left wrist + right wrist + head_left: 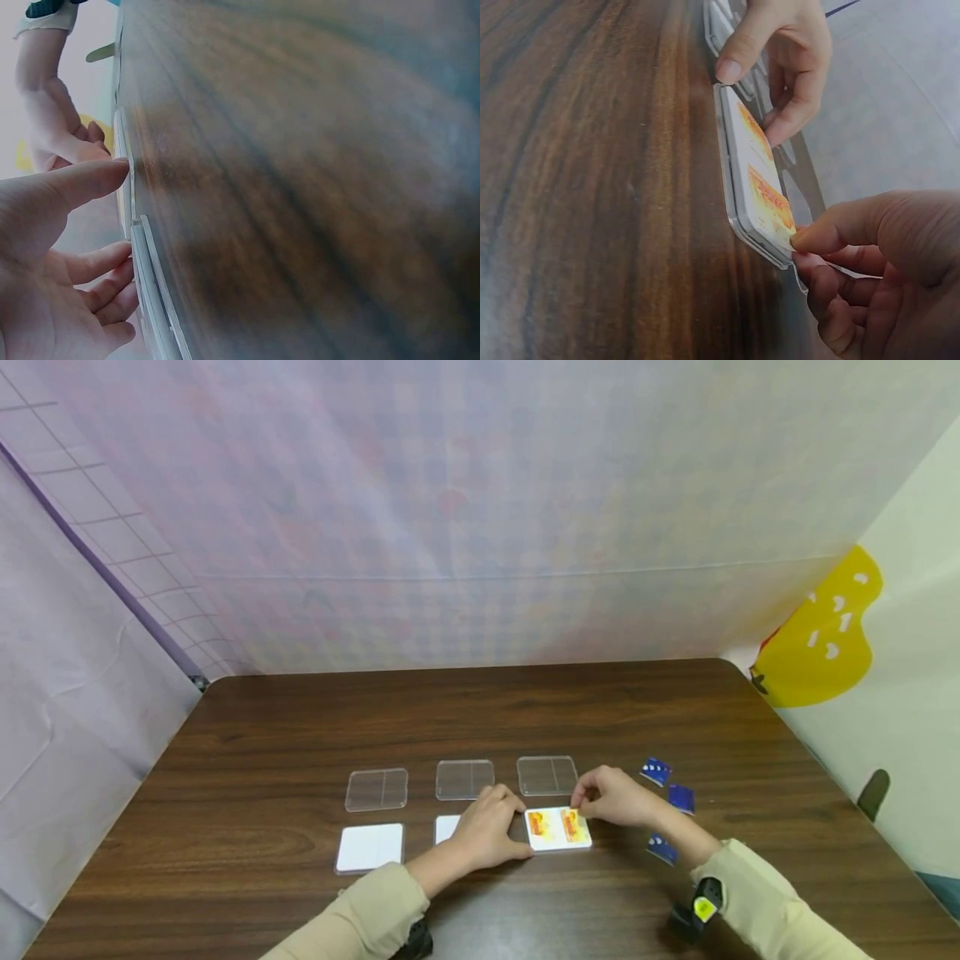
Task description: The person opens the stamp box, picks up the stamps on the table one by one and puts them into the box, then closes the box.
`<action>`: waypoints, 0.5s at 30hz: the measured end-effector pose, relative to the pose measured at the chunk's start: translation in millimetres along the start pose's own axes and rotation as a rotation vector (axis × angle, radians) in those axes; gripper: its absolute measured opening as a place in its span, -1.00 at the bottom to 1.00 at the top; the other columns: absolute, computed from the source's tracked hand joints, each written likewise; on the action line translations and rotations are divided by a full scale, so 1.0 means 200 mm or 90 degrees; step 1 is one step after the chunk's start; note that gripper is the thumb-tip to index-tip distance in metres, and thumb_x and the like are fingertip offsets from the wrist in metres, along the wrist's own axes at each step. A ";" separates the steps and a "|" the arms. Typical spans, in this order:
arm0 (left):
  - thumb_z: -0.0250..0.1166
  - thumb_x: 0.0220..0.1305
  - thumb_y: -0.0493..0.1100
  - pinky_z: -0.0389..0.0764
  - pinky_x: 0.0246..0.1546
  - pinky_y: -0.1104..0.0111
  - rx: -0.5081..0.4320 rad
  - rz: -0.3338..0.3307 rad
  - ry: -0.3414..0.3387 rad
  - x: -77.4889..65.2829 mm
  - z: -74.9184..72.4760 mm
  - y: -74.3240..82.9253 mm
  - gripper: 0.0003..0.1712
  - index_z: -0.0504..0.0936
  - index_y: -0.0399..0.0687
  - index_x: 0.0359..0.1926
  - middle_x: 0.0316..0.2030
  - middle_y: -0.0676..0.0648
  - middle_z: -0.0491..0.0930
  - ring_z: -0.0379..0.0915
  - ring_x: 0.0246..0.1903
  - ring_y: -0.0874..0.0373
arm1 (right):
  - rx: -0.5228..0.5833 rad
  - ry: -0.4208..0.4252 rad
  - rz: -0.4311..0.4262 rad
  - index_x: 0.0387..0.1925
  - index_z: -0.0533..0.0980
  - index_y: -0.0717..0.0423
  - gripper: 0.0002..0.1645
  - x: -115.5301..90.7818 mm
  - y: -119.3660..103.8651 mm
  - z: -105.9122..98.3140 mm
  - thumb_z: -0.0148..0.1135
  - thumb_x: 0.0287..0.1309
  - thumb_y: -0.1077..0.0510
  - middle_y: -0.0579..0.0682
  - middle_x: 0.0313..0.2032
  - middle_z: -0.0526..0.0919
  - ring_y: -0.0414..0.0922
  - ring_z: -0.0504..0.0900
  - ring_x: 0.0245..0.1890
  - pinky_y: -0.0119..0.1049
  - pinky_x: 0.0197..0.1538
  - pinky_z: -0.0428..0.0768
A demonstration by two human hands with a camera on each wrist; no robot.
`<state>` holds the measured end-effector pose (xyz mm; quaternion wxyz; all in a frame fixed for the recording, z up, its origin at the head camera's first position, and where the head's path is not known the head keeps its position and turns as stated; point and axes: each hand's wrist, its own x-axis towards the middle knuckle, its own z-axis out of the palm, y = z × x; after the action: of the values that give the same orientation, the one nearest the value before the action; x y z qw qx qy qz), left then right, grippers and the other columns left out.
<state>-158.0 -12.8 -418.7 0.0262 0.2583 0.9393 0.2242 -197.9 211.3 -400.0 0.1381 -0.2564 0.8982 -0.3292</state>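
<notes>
Two small orange-and-yellow printed cards (769, 199) lie side by side on a white block in a shallow clear plastic case (551, 846). My left hand (486, 831) holds this case at its left side, thumb at the near corner and fingertips at the far one. At the far right corner, my right hand (611, 795) pinches the edge of the right-hand card between thumb and index finger. Part of a second white-filled case (446, 828) shows behind the left hand. Another white-filled case (370, 847) sits farther left.
Three clear plastic lids (377, 789) lie in a row behind the cases. Several small blue cards (681, 798) are scattered on the brown wooden table (262, 735) around the right forearm. A patterned curtain (480, 527) hangs along the far edge.
</notes>
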 end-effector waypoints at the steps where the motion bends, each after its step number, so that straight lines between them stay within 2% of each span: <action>1: 0.47 -0.20 0.06 0.45 -0.13 0.40 0.000 0.000 0.000 0.00 0.00 0.00 -0.39 0.57 -0.17 -0.11 -0.19 -0.02 0.47 0.33 -0.16 0.15 | -0.008 0.007 -0.003 -0.57 0.55 0.17 -0.92 0.00 0.00 0.00 0.22 -0.19 0.37 -0.17 -0.65 0.47 -0.33 0.34 -0.63 -0.49 -0.56 0.34; 15: 0.47 -0.21 0.06 0.45 -0.17 0.42 -0.004 -0.002 0.000 0.00 0.00 0.00 -0.38 0.58 -0.17 -0.11 -0.20 -0.01 0.46 0.33 -0.17 0.15 | -0.065 0.066 -0.026 -0.59 0.55 0.11 -0.92 -0.01 0.01 0.05 0.27 -0.18 0.33 -0.20 -0.65 0.48 -0.38 0.31 -0.65 -0.49 -0.59 0.32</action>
<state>-157.8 -12.9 -418.5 0.0279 0.2568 0.9389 0.2273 -193.0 208.0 -407.8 0.0710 -0.2642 0.9143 -0.2986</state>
